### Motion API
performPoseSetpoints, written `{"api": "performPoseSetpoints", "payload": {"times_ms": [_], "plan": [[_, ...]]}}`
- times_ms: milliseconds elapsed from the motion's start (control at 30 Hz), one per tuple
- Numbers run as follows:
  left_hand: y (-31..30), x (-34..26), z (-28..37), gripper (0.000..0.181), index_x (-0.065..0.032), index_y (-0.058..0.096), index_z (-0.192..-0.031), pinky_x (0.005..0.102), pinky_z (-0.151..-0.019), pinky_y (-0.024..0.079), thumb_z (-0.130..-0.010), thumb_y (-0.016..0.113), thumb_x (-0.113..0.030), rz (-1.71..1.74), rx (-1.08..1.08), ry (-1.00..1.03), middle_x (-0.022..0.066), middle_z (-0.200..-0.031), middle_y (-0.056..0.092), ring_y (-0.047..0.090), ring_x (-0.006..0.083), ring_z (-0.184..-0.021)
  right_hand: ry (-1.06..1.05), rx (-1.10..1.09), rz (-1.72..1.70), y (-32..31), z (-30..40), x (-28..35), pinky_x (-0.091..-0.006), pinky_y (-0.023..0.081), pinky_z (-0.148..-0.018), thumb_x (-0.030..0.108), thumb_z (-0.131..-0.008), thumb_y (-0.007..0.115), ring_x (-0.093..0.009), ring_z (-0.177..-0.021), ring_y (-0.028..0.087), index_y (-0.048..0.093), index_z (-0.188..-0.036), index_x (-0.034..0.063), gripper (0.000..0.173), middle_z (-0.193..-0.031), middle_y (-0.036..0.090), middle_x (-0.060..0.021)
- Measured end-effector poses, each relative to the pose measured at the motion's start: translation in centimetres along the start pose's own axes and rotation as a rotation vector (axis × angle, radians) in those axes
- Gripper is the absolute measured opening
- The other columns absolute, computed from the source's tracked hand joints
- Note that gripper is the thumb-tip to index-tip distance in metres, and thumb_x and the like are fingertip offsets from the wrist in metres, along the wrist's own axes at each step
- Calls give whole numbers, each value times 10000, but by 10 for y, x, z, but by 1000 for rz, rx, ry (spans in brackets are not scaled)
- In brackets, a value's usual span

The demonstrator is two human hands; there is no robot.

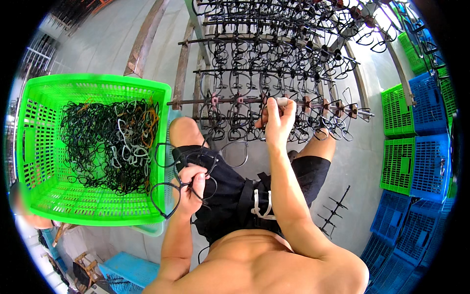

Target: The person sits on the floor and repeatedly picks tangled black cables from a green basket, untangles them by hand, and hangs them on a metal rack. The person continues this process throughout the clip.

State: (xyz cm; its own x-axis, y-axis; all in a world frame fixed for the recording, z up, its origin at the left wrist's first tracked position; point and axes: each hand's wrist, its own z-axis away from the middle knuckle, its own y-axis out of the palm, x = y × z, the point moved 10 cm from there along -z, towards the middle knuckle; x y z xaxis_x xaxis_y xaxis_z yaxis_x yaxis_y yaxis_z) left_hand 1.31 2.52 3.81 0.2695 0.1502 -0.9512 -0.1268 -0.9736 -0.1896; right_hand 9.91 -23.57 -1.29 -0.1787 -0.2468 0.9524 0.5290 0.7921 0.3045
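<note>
My left hand (192, 187) grips several black eyeglass frames (167, 200), whose rims fan out around my fingers above my thigh. My right hand (279, 117), with pale tape on one finger, is at a long metal rod (253, 100). Its fingers curl beside the rod, and whether they pinch anything is hidden. Along that rod sit pinkish-brown holders (307, 103), with black eyeglass frames (235, 128) hanging around and below it. To my left, a bright green plastic basket (95, 215) contains a tangled pile of frames (95, 147), mostly black, some whitish and orange.
Further rods (257, 40) loaded with frames fill the rack ahead. Wooden bars (145, 36) slant beside it. Stacked green crates (398, 161) and blue crates (429, 161) line the right. A branched black rack piece (335, 211) lies on the floor. Part of another person shows at far left.
</note>
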Motion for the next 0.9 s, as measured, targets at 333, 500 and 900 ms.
{"api": "performPoseSetpoints", "payload": {"times_ms": [333,500,900], "plan": [[7,-11,-2,105,-33,494,-981,173,-499,370,-918,464,-112,4,-97,101,88,-781,549,434,58,-558,-378,170,677,-6,76,52,-371,333,-906,55,-806,550,-215,-1043,382,388,-1210,-30,443,-1141,423,-161],[52,-26,-8,67,-24,575,-894,316,-650,479,-854,557,-74,-156,237,106,130,-812,619,608,247,-731,-118,580,124,42,113,45,-367,173,-1060,80,-772,531,-284,-1262,268,372,-1295,0,553,-1308,318,-176],[96,-27,-12,137,-26,568,-976,325,-627,470,-844,541,-2,-238,355,97,145,-859,617,601,264,-711,61,754,13,32,124,47,-282,473,-700,57,-933,406,-176,-817,603,328,-1291,6,370,-1167,516,-180]]}}
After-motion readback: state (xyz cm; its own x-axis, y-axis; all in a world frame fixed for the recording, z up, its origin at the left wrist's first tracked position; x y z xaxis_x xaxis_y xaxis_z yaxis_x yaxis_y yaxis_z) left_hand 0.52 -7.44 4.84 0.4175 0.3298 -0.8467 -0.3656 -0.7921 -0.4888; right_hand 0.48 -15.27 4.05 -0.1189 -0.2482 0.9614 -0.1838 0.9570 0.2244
